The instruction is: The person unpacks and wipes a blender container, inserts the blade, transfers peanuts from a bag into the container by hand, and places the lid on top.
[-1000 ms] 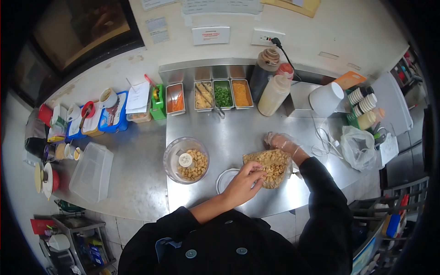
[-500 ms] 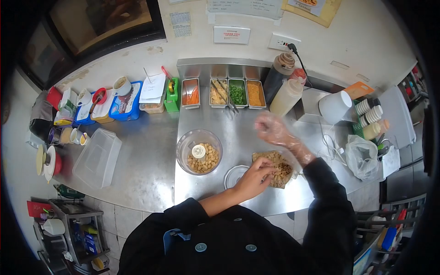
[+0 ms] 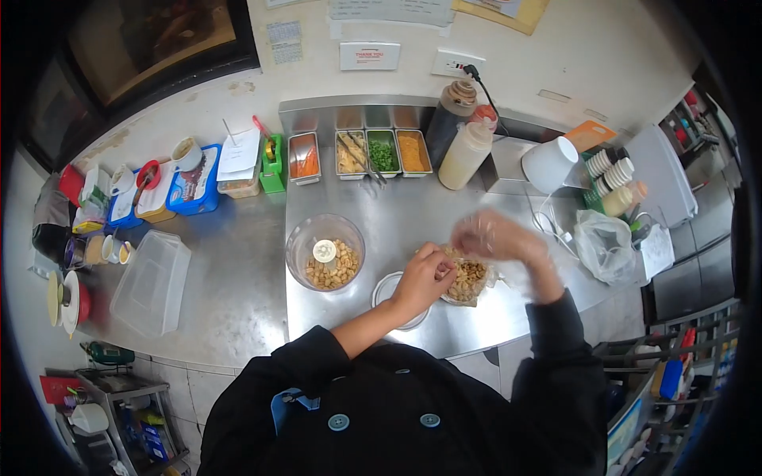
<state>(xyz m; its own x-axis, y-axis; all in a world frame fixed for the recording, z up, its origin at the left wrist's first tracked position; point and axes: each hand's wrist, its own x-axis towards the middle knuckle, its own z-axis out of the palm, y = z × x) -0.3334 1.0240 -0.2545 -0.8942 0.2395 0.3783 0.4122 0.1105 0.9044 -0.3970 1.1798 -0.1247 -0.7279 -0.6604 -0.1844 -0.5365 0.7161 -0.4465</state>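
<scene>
My left hand (image 3: 422, 279), bare, has its fingers curled and pinched at the upper left edge of a clear plastic bag (image 3: 475, 295) of small brown chunks. Above the bag's right side is my right hand (image 3: 490, 236), in a thin see-through glove and smeared by motion; its fingers do not show clearly. A clear processor bowl (image 3: 292, 262) with a white centre hub holds tan chunks (image 3: 343, 266) to the left. Partly under my left forearm lies a round clear lid (image 3: 386, 287).
Metal trays of carrot (image 3: 304, 161), shredded yellow food, chopped greens (image 3: 382, 155) and orange crumbs line the back, with tongs (image 3: 371, 168) across them. Squeeze bottles (image 3: 467, 155) stand beside. A clear tub (image 3: 151, 282) is at left; a white cable (image 3: 548, 218) and plastic bag (image 3: 605, 246) at right.
My right hand has come down closer to the bag and my left hand. My left hand stays at the bag's edge. The whole view has shifted slightly.
</scene>
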